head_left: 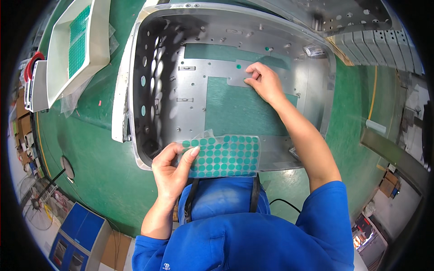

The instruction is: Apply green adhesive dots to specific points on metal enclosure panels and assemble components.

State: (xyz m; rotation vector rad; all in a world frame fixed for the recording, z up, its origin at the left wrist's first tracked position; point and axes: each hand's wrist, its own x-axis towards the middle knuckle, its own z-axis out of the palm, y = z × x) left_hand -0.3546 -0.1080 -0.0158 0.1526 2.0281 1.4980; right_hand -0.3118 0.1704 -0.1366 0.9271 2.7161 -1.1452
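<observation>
My left hand [174, 169] grips the left edge of a clear sheet of round green stickers [226, 156], thumb on top, at the near rim of a large grey metal housing [194, 122]. Inside that housing, my right hand [264, 81] is closed in a pinch close above the metal floor. Whatever its fingertips hold, if anything, is too small to make out. One green dot [238, 66] sits on the metal just left of the right fingers, and another green dot [267, 49] lies farther back. Large cutouts in the floor show green beneath.
A white bin [56, 58] with green sticker sheets inside stands at the far left. Perforated metal parts [352, 20] and a row of grey ribbed pieces [379, 49] lie at the far right. A blue cabinet [83, 226] is at the lower left. Studs and brackets rise from the housing floor.
</observation>
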